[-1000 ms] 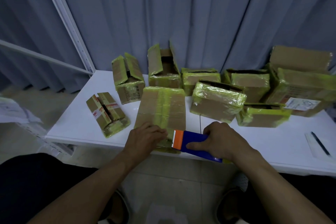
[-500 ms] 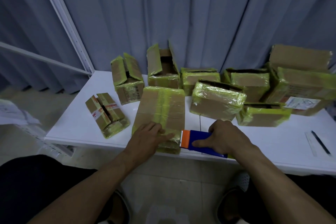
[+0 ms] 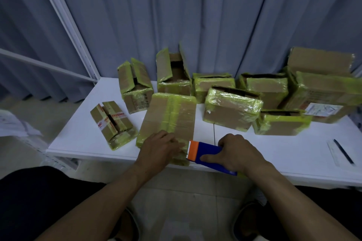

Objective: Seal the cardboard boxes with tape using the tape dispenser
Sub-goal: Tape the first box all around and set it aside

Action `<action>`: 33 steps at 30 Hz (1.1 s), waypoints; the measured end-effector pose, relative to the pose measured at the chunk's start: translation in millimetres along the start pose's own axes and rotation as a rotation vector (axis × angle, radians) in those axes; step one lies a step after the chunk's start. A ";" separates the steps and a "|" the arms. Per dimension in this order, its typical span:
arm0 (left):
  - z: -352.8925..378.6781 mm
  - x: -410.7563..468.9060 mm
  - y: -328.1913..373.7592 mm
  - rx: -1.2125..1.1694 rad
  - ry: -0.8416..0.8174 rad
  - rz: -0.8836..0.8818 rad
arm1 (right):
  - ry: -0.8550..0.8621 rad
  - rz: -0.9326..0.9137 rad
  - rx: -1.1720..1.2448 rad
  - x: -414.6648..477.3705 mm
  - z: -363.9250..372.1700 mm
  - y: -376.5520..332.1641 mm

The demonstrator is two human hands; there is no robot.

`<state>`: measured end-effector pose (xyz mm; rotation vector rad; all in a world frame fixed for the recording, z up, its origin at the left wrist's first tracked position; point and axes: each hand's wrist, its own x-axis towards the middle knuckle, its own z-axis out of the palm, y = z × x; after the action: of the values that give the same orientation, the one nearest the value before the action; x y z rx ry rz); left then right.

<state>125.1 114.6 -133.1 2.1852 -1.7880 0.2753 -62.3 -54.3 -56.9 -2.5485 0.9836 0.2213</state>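
Fingers (image 3: 227, 142) of our right hand (image 3: 238, 153) curl round the blue tape dispenser (image 3: 207, 150), lower centre of the frame, its orange toothed end at the near corner of the flat box (image 3: 170, 115). Our left hand (image 3: 158, 148) presses there with fingers flat. Tape-slick cardboard likely slides, so we pin it from above. Versus a second ago, our left fingers lie flatter.

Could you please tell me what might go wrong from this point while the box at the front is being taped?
1. The toothed orange end of the tape dispenser sits right beside the left hand, which presses the flat cardboard box; a slip could nick it.
2. That box lies at the front edge of the white table, so a hard pull by the right hand might drag it off.
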 end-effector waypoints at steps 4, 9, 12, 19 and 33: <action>-1.9 -8.0 -14.6 -0.048 0.042 -0.014 | -0.004 -0.048 0.051 -6.3 2.5 -5.8; -3.7 -11.0 -15.5 -0.087 0.058 0.007 | -0.018 -0.071 0.067 -13.9 -0.5 -2.3; -6.2 -10.9 -17.1 -0.099 0.086 -0.013 | -0.009 -0.039 0.079 -21.2 -10.2 8.0; -3.2 -10.0 -17.8 -0.128 0.076 -0.015 | -0.032 0.033 0.121 -26.5 -16.0 29.2; 5.0 -9.6 5.4 -0.014 -0.046 -0.066 | -0.097 0.078 0.038 6.6 18.2 31.0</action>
<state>117.7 120.7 -140.4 2.2528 -1.7324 0.1983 -78.3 -71.6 -84.8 -2.4435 1.0416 0.3416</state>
